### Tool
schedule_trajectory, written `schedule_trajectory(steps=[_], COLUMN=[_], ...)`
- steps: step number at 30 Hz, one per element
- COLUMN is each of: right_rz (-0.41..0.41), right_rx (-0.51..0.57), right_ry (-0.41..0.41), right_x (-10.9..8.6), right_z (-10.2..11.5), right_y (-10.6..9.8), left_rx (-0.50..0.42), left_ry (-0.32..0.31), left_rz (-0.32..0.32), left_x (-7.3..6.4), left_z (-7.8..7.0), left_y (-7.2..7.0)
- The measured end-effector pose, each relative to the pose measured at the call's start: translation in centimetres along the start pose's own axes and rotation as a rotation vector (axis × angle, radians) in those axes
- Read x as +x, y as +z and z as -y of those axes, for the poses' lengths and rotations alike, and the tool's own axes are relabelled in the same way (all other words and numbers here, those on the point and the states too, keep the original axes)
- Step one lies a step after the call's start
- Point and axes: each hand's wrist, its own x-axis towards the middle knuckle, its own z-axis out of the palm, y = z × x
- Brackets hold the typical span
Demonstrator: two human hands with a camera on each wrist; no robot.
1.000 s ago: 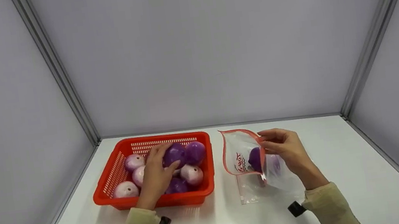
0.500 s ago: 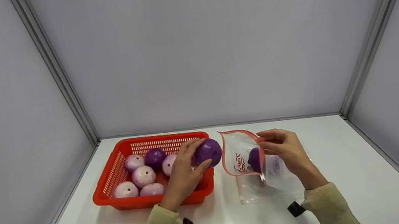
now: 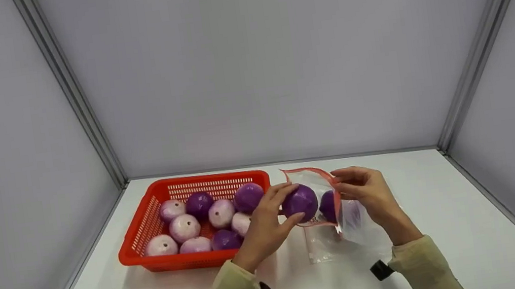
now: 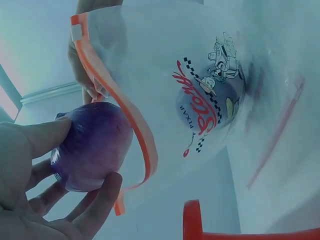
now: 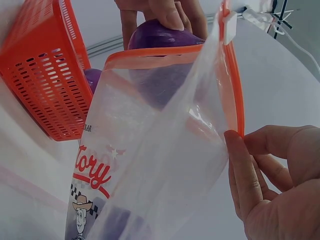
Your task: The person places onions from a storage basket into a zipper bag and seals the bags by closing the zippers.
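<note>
My left hand [image 3: 264, 225] grips a glossy purple onion [image 3: 300, 203] at the open mouth of a clear zip bag [image 4: 150, 60]. In the right wrist view the lower part of this onion [image 5: 165, 39] lies behind the bag's orange-edged rim. Pinched between thumb and fingers of my right hand [image 3: 367, 192] is the bag's far rim, which keeps the mouth spread. Another purple onion [image 3: 328, 206] shows inside the bag, behind printed red lettering and cartoon figures.
A red slotted basket [image 3: 140, 252] stands left of the bag, holding several purple onions [image 3: 200, 205] and pale pink ones [image 3: 185, 227]. Another flat clear bag [image 3: 319, 251] lies on the white table [image 3: 449, 199] under the open one. Grey walls enclose the table.
My left hand has lifted the purple onion out of the basket and carried it right to the bag's mouth. My right hand has stayed in place on the bag.
</note>
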Motion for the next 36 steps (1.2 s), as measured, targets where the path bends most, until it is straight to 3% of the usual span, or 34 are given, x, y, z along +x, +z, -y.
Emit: schedule_trajectory(steps=[8, 16, 26, 36], right_rz=[0.01, -0.008, 0.002, -0.003], right_rx=[-0.007, -0.035, -0.021, 0.001], right_ry=[-0.017, -0.01, -0.015, -0.014], right_x=[0.3, 0.0, 0.0, 0.1], right_z=[0.3, 0.2, 0.0, 0.1], right_y=[0.0, -0.5, -0.2, 0.0], left_rx=[0.094, 0.063, 0.102, 0.145], left_ry=[-0.004, -0.013, -0.101, -0.247], left_rz=[0.03, 0.051, -0.002, -0.081], left_x=[-0.2, -0.6, -2.2, -3.6], left_z=[0.1, 0.5, 2.8, 6.0], left_y=[0.6, 0.5, -2.9, -7.1])
